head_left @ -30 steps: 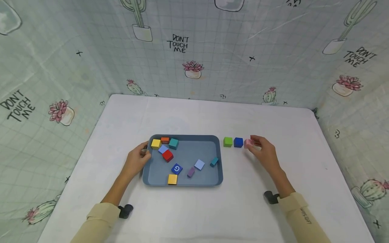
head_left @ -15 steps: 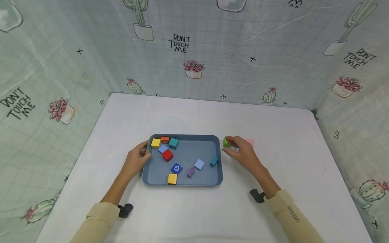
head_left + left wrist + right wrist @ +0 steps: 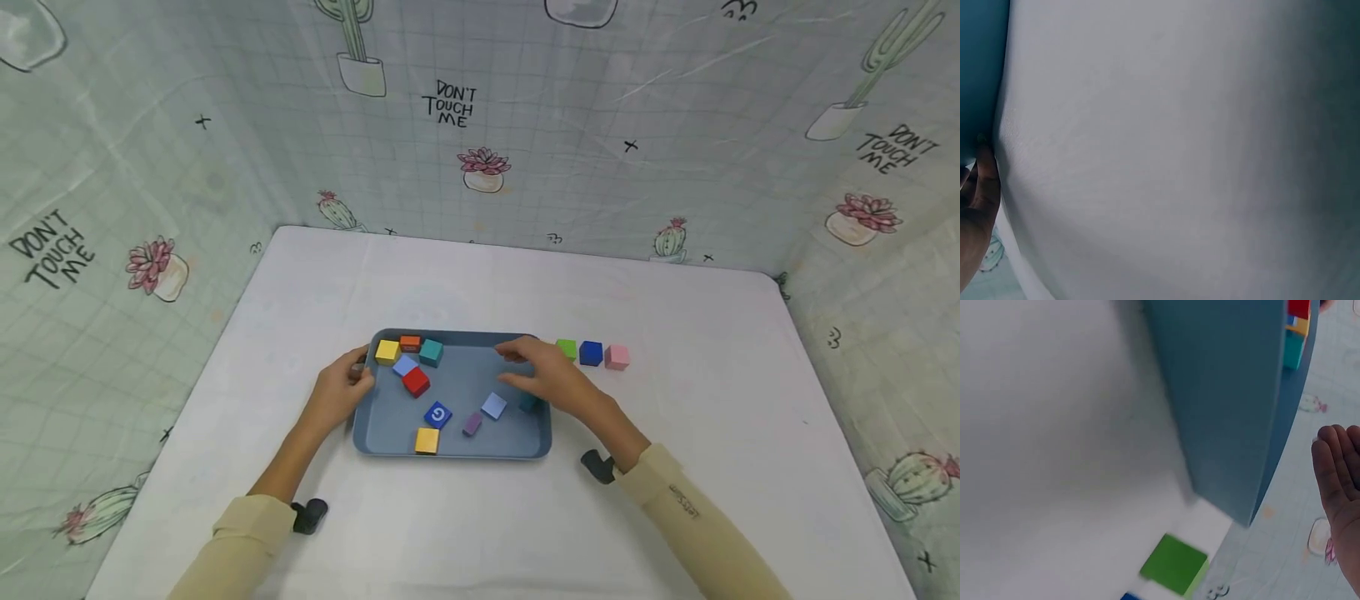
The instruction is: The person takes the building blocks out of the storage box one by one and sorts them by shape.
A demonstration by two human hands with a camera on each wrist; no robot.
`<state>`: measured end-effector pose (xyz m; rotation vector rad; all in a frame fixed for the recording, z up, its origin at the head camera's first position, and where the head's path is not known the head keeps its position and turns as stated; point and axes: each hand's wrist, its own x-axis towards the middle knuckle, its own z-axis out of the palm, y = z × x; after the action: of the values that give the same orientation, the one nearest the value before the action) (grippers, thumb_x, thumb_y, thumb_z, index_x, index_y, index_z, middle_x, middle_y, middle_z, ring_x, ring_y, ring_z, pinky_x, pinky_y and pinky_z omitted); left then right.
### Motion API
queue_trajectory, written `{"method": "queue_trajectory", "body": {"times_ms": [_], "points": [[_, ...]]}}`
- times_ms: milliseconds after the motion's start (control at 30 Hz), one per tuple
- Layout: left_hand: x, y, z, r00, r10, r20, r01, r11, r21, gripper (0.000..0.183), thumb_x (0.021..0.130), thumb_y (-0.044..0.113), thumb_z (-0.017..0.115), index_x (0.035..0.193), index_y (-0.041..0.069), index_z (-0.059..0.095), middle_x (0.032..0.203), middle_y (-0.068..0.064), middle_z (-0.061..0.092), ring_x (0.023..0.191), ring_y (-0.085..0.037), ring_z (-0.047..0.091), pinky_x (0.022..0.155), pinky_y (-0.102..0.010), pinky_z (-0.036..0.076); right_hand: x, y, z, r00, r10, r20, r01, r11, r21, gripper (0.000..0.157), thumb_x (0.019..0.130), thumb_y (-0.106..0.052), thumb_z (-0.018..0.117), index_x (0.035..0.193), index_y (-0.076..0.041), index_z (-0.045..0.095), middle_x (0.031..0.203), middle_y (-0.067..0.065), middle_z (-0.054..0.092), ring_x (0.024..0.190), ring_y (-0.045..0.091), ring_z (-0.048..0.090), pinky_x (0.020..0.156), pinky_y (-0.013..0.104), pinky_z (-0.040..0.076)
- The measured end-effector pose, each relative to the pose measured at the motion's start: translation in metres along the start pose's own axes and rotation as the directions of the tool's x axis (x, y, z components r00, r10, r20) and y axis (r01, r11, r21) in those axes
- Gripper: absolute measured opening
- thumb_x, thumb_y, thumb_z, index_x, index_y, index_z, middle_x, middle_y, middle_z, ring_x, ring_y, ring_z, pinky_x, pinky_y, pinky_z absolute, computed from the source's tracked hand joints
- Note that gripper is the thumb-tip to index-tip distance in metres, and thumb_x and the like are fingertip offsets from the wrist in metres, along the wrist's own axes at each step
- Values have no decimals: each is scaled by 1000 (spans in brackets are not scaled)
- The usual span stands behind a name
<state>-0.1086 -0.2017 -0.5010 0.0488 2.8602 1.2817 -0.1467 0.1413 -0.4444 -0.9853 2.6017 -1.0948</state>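
Note:
At the blue-grey tray's [image 3: 468,371] left side, my left hand [image 3: 339,390] grips the rim between thumb and fingers. The left wrist view shows only part of that hand against the tray's blue wall [image 3: 982,69]. My right hand [image 3: 553,377] hovers over the tray's right end, thumb and fingers apart, holding nothing. Under it, a small teal block [image 3: 529,402] is partly shaded. Nearby in the tray lie a light blue block [image 3: 493,406] and a purple block [image 3: 472,424]. Right of the tray stand a green block [image 3: 566,349], partly hidden, a blue block [image 3: 591,353] and a pink block [image 3: 617,357] in a row.
Toward the tray's left lie a red block [image 3: 416,382], a teal cube [image 3: 431,352], an orange block [image 3: 410,343] and a yellow block [image 3: 387,352]. A lettered blue block [image 3: 438,414] and another yellow block [image 3: 427,441] sit near the front. A white table [image 3: 480,517] lies beneath.
My right hand has left the pink block and moved left, past the blue and green blocks, to above the tray. The left hand keeps its grip on the rim.

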Motion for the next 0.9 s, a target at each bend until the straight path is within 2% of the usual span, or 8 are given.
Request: {"method": "queue_trajectory", "body": {"times_ms": [200,400,533,700,900], "points": [[1,-1,-3,1000,16,10,-16,1000,16,50,87,7,54,135,-4,45,122,-23,56,91,-30,63,72,-41,53,21,-18,12,993,-16,116,16,1000,5,45,87,-22,68,126,-2,56,120,11,60,108,19,57,90,39,48],[0,0,-3,1000,27,14,-27,999,20,50,86,7,53,134,-5,45,119,-25,57,89,-30,63,69,-38,53,40,-33,22,972,0,236,14,998,-57,48,88,-24,67,129,-2,54,124,6,58,110,16,56,91,30,47],[0,0,-4,999,29,14,-29,999,25,51,86,9,54,134,-5,46,119,-24,58,88,-29,62,68,-37,53,51,-41,25,965,-23,260,42,997,-69,48,88,-23,68,129,-2,54,123,8,58,109,16,56,91,28,46],[0,0,-6,1000,17,11,-17,1000,18,51,86,9,54,135,-4,46,120,-23,57,89,-28,62,70,-37,53,64,-47,31,955,-9,296,33,996,-77,48,88,-24,67,129,-4,54,123,8,57,111,16,55,91,25,45],[0,-1,-4,999,37,10,-37,999,3,50,86,6,55,134,-6,46,120,-25,57,90,-29,63,71,-37,54,74,-46,46,940,-5,342,44,993,-108,47,86,-19,69,128,-5,56,113,7,58,103,18,56,86,23,46]]}}
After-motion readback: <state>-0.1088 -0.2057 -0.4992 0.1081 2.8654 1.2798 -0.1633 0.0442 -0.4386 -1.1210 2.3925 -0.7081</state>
